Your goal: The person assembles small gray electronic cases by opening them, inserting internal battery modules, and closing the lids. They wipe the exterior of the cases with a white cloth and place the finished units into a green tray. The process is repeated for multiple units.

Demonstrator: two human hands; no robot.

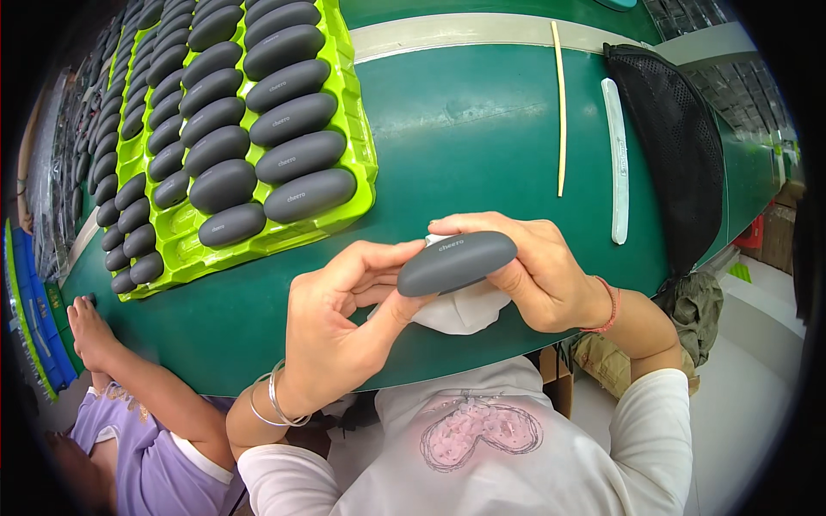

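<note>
Above the near edge of the green table I hold a dark grey, smooth oval case (456, 263) with small light lettering on its side. My left hand (337, 320) pinches its left end between thumb and fingers. At the other end, the thumb and fingers of my right hand (544, 277) grip it. A white cloth (465, 311) hangs bunched beneath the case, and a bit of it shows behind the case by the fingertips; which fingers hold it is hidden.
To the left, a bright green tray (366, 185) carries rows of similar grey oval cases. On the green table (456, 129) at right lie a thin wooden stick (559, 112), a pale flat strip (616, 159) and a black mesh pouch (675, 146). A co-worker's hand (89, 331) rests at the left edge.
</note>
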